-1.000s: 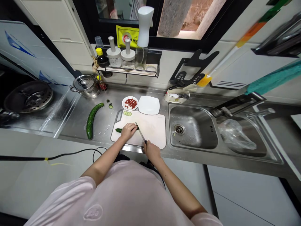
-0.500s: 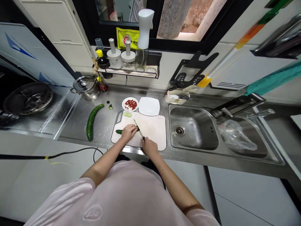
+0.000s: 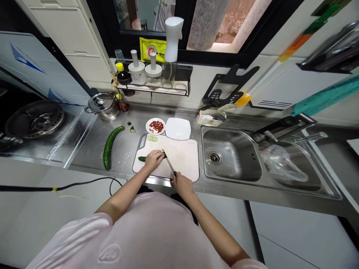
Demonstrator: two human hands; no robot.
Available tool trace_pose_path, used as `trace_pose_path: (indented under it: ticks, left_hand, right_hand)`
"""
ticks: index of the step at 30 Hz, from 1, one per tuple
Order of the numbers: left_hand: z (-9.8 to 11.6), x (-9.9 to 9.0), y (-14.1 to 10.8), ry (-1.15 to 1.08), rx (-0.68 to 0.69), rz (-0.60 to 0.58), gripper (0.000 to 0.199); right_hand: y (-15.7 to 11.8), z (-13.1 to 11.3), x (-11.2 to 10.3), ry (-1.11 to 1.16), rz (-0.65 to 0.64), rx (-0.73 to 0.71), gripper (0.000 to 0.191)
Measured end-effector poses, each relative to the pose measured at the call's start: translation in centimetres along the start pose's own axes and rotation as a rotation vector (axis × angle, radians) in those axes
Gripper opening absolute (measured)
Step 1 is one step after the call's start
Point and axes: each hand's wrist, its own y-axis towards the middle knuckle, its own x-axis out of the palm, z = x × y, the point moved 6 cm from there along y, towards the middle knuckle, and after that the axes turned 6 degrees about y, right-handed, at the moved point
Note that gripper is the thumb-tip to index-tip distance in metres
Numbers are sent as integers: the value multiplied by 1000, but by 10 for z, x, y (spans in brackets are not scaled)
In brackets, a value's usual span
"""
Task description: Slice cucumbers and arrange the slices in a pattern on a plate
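Note:
A white cutting board lies in front of me. My left hand is closed over a green cucumber piece, pressing it on the board; most of the piece is hidden under the fingers. My right hand grips the dark handle of a knife, its blade slanting up and left to the cucumber's right end by my left fingertips. Several pale cucumber slices lie in a row near the board's upper left corner.
A whole cucumber and small green scraps lie on the steel counter at left. Behind the board are a plate of chopped red pieces and a white square plate. The sink is at right, a lidded pot back left.
My right hand and the knife have shifted slightly right and toward me, the blade tip now nearer my left fingertips. My left hand keeps its hold on the cucumber.

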Motion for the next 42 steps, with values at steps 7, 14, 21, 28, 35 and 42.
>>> trace_pose_path:
  ticks: [7, 14, 21, 28, 35, 42]
  left_hand:
    - [0, -1, 0, 3, -14, 3, 17]
    - [0, -1, 0, 4, -17, -7, 18]
    - [1, -2, 0, -4, -14, 5, 17]
    - [-1, 0, 0, -10, -20, 7, 17]
    - [-1, 0, -1, -11, -21, 13, 17]
    - [-1, 1, 0, -10, -18, 1, 17]
  right_hand:
    - [14, -10, -4, -1, 0, -2, 32]
    - [29, -21, -7, 5, 17, -19, 33]
    - [20, -18, -8, 1, 1, -5, 33]
    - [2, -6, -4, -21, -37, 11, 33]
    - [-3, 1, -1, -18, -30, 6, 35]
    - [0, -3, -5, -4, -62, 5, 33]
